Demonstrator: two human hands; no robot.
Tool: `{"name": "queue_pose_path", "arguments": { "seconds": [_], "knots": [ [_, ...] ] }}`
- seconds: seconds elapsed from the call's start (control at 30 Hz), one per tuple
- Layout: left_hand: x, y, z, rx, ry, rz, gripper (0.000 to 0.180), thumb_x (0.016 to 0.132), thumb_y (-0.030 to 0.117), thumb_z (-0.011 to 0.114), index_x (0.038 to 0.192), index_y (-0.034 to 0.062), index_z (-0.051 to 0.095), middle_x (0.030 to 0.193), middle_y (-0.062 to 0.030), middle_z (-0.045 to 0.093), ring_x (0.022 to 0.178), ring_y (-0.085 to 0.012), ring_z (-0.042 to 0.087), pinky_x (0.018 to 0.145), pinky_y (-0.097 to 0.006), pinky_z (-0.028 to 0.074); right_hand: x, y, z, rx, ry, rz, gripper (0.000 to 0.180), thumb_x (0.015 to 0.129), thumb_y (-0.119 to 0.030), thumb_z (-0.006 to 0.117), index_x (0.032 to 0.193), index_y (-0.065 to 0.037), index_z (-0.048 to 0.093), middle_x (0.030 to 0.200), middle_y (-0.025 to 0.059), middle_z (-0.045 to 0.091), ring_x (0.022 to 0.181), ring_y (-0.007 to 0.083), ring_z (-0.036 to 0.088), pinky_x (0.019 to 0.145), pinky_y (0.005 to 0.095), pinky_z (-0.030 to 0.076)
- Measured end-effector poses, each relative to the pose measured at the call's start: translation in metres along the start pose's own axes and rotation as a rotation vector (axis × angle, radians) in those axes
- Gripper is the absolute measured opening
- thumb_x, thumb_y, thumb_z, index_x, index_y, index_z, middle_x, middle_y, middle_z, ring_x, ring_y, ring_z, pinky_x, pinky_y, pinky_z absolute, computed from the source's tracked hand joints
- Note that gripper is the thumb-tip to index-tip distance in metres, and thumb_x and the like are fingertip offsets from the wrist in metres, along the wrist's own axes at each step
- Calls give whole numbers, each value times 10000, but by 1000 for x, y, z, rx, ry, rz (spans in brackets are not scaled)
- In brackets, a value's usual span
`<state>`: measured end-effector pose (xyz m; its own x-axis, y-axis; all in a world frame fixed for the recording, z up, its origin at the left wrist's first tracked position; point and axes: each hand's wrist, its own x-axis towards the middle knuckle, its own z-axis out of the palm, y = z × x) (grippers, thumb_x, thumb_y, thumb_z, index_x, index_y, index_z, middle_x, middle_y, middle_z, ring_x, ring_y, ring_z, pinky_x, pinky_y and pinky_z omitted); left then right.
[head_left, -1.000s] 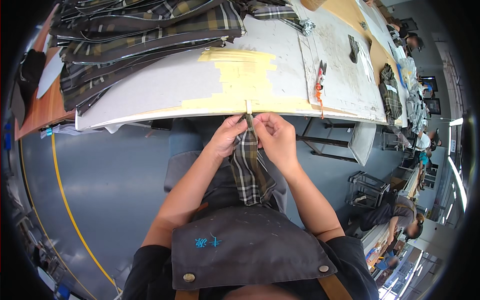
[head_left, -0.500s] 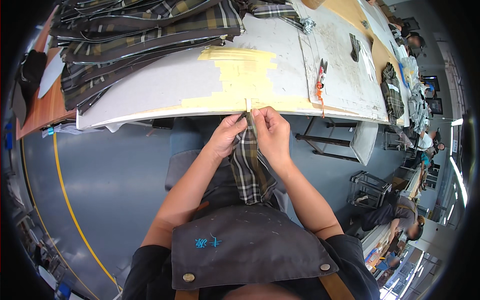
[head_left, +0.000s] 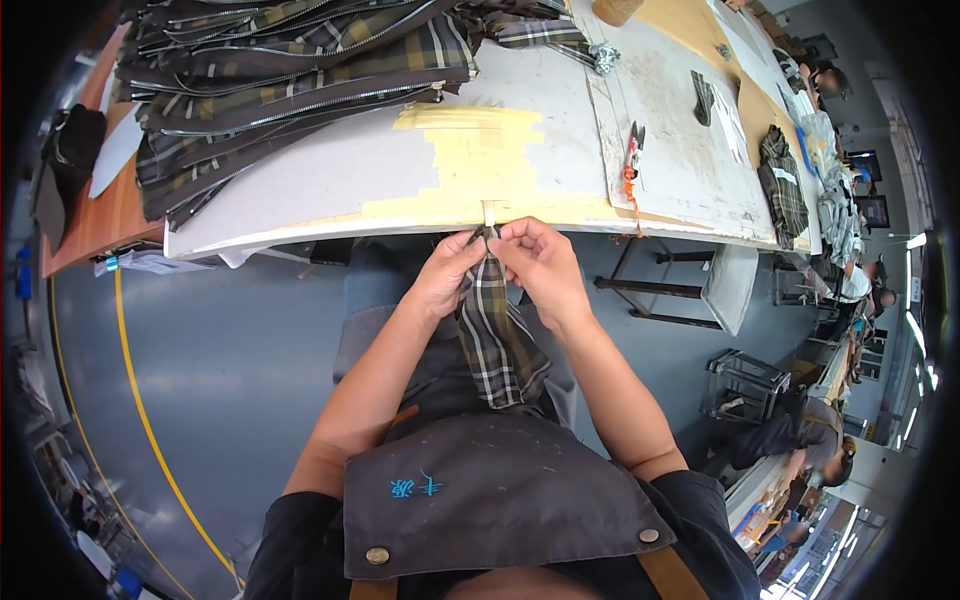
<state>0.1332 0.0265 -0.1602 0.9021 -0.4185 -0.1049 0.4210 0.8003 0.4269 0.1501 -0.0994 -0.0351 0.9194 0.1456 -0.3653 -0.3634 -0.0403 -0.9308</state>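
Observation:
A plaid fabric piece (head_left: 492, 345) in olive, dark and white hangs from my two hands in front of the table edge, its lower end over my lap. My left hand (head_left: 445, 272) pinches its top from the left, thumb and fingers closed. From the right, my right hand (head_left: 547, 268) holds the same top end, its thumb and fingertips meeting the left ones. Just beyond the fingertips, a narrow pale strip (head_left: 489, 212) lies at the table's edge over yellow tape (head_left: 485, 150). The fingers partly hide the fabric's top.
Plaid pieces with metal zippers (head_left: 300, 85) are heaped on the table (head_left: 330, 190) at far left. Red-handled snips (head_left: 632, 160) with orange cord lie right of the tape, and a folded plaid bundle (head_left: 783, 190) farther right. A metal-framed stool (head_left: 725, 290) stands below. Other people sit at far right.
My right thumb and fingers have shifted slightly left and down, closer to the left fingertips. The fabric's top now lies bunched between both hands. The view has turned slightly.

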Motion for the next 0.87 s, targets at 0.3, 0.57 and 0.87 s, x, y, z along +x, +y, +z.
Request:
{"name": "queue_pose_path", "arguments": {
  "seconds": [0.3,0.57,0.87],
  "knots": [
    [-5,11,11,111,118,-10,257,940,205,587,1132,36,611,1028,-15,653,910,-76,594,819,-252,483,-6,18,3,200,45,117,120,846,-73,680,908,-55,578,779,-37,588,663,27,513,571,193,378],
    [-36,9,32,756,175,197,188,965,145,511,1027,-2,611,894,-15,579,884,-131,578,803,-256,469,-63,42,-20,185,-239,166,393,782,23,697,1100,-59,482,920,-4,581,827,76,561,767,224,454],
    [-130,32,112,770,148,-13,561,906,85,605,1421,162,397,1121,-58,614,979,-172,580,844,-244,457,-116,22,-54,-479,-274,-610,354,827,19,635,1155,-73,539,787,-8,538,641,141,507,621,263,477]
  ]
}}
